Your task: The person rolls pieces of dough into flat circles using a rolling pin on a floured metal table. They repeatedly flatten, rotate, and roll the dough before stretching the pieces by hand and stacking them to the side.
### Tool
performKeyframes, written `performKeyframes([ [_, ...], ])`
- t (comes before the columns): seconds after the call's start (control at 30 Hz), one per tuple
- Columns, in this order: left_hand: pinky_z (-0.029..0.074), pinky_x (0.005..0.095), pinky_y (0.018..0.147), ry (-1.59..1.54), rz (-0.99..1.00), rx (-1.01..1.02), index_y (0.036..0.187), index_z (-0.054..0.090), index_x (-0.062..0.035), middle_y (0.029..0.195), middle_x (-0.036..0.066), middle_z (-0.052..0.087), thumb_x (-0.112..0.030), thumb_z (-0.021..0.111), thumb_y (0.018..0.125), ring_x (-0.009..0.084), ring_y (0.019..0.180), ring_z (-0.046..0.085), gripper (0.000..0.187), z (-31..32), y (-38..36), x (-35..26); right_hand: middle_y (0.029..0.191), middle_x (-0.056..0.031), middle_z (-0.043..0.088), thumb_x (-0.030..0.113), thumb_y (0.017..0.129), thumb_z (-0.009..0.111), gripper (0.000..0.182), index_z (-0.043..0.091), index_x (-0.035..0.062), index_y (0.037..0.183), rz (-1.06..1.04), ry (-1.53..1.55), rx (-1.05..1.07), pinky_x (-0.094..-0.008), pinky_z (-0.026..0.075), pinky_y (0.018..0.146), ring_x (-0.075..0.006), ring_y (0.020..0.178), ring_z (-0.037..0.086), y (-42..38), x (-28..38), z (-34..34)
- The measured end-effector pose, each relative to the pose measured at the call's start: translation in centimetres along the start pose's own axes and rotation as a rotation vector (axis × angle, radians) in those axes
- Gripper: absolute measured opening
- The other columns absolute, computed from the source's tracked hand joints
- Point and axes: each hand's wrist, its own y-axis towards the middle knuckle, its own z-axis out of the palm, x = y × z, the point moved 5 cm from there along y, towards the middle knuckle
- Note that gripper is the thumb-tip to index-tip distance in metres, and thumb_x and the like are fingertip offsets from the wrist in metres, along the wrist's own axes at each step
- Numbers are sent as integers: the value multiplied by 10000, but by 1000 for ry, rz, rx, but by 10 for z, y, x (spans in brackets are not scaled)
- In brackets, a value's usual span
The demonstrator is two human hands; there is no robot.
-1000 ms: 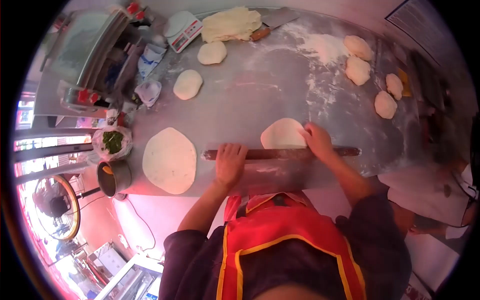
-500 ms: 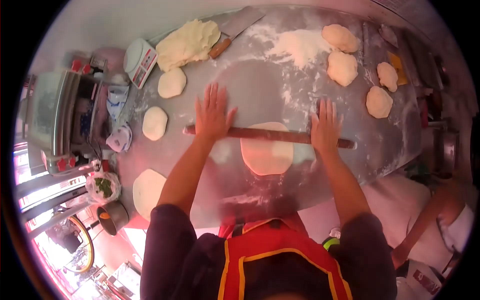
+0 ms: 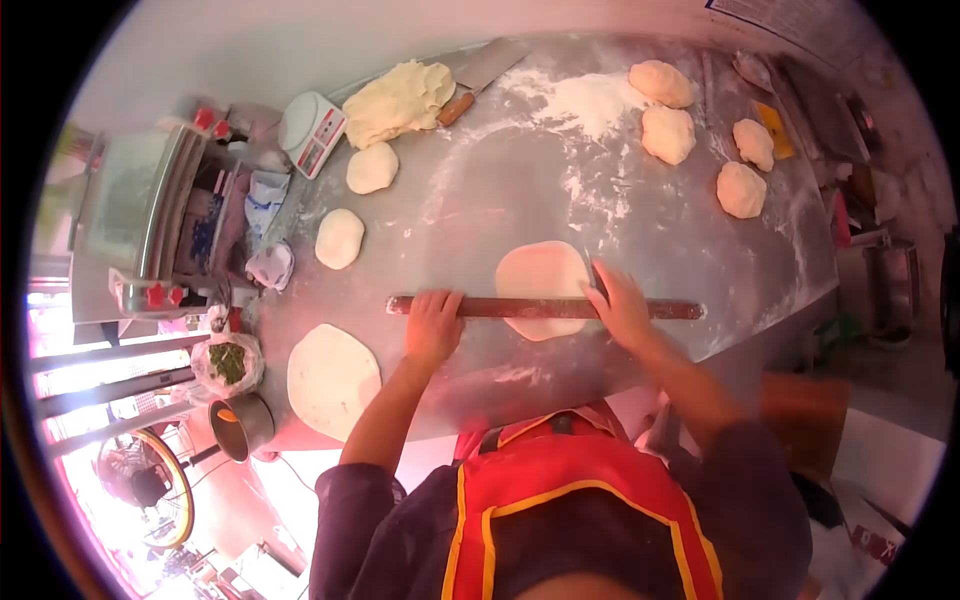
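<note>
A long reddish-brown rolling pin [image 3: 530,308] lies across the lower part of a flattened round of dough [image 3: 542,268]. On the pin's left part, my left hand [image 3: 433,325] rests with its fingers curled over the wood. My right hand [image 3: 625,308] reaches across the pin, fingers extended and thumb apart, with its thumb tip at the dough's right edge. A wider flat round [image 3: 333,382] lies at the lower left, and two smaller discs, an upper one [image 3: 372,168] and a lower one [image 3: 340,239], sit above it.
Flour [image 3: 595,105] is heaped at the back of the metal table [image 3: 480,190]. Several dough lumps [image 3: 668,135] stand at the right. Along the back left are a big dough mass [image 3: 398,102], a wooden-handled blade [image 3: 485,70] and a scale [image 3: 312,130]. A metal pot [image 3: 242,428] stands beyond the left edge.
The rolling pin has come nearer my body. My left hand went from flat to curled over it. My right hand moved left to the dough's edge. The person at the right is out of view.
</note>
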Motion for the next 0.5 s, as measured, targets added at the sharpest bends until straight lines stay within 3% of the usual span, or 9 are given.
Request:
performKeyframes([
  [0.03, 456, 442, 935, -37, 20, 52, 1085, 614, -90, 1019, 103, 630, -107, 684, 741, 310, 1030, 594, 352, -1, 12, 3, 1237, -214, 607, 227, 862, 685, 526, 537, 25, 1324, -1, 80, 14, -471, 419, 1039, -393, 1146, 559, 33, -2, 17],
  [0.07, 471, 426, 796, -16, 75, 19, 970, 609, -132, 885, 59, 588, -171, 755, 692, 296, 893, 590, 317, 0, 12, 3, 1193, -210, 619, 227, 848, 695, 505, 556, 33, 1292, 2, 164, 39, -452, 437, 1015, -403, 1101, 569, 62, -3, 36],
  [0.13, 478, 427, 755, -24, 45, 31, 973, 610, -139, 863, 53, 582, -164, 754, 685, 289, 865, 598, 323, -15, -9, -15, 1197, -178, 623, 236, 809, 711, 411, 629, 53, 1168, 108, 127, 283, -443, 470, 959, -393, 1099, 571, 103, 19, 55],
  [0.23, 482, 429, 703, -19, -34, 51, 966, 611, -146, 846, 47, 580, -160, 750, 681, 285, 830, 603, 318, -31, -41, -40, 1104, -140, 663, 280, 746, 734, 319, 675, 83, 990, -206, -183, 738, -432, 497, 890, -364, 1077, 587, 109, 74, 93],
  [0.33, 481, 423, 703, -43, -96, 66, 955, 609, -147, 840, 45, 577, -150, 730, 691, 275, 827, 602, 290, -27, -62, -52, 944, -121, 680, 304, 708, 735, 274, 660, 89, 861, -528, 132, 607, -451, 508, 801, -346, 959, 624, 85, 120, 130],
  [0.43, 478, 415, 753, -9, -73, 10, 956, 610, -140, 839, 47, 576, -132, 703, 707, 270, 829, 594, 266, -25, -66, -49, 734, -164, 600, 276, 767, 710, 275, 580, 35, 791, -345, -7, 342, -468, 475, 674, -377, 744, 601, 98, 87, 124],
  [0.5, 471, 419, 817, 35, -36, -48, 966, 610, -130, 853, 51, 581, -123, 689, 714, 272, 846, 589, 264, -25, -60, -39, 823, -154, 633, 290, 793, 706, 258, 598, 58, 828, 72, 102, 494, -482, 458, 678, -353, 780, 612, 86, 52, 80],
])
